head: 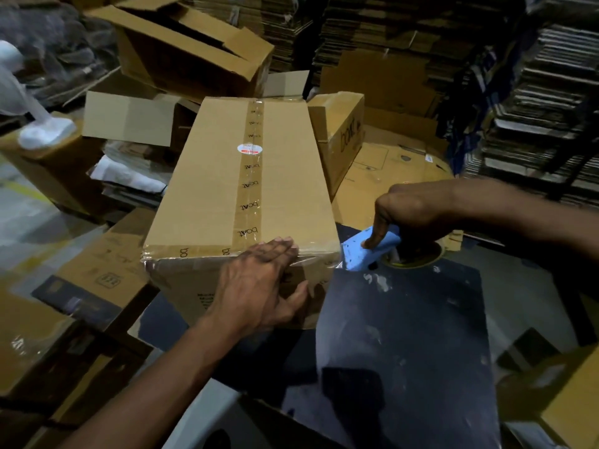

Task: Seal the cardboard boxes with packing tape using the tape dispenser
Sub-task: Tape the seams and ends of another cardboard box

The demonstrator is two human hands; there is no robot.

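A long cardboard box (210, 176) lies on a dark table (405, 335), with printed tape running down the middle seam of its top. Clear tape crosses its near top edge. My left hand (259, 286) presses flat on that near edge and the front face, fingers straight. My right hand (411, 212) grips a blue tape dispenser (366, 251) just off the box's near right corner, index finger laid along its body. A strip of tape runs from the dispenser to the corner. The tape roll is mostly hidden under my hand.
Open and closed cardboard boxes (194, 50) crowd the left and back. A smaller printed box (340, 137) stands right of the long one. Stacks of flattened cardboard (534, 92) fill the right and rear. White plastic packing (42, 124) sits at far left.
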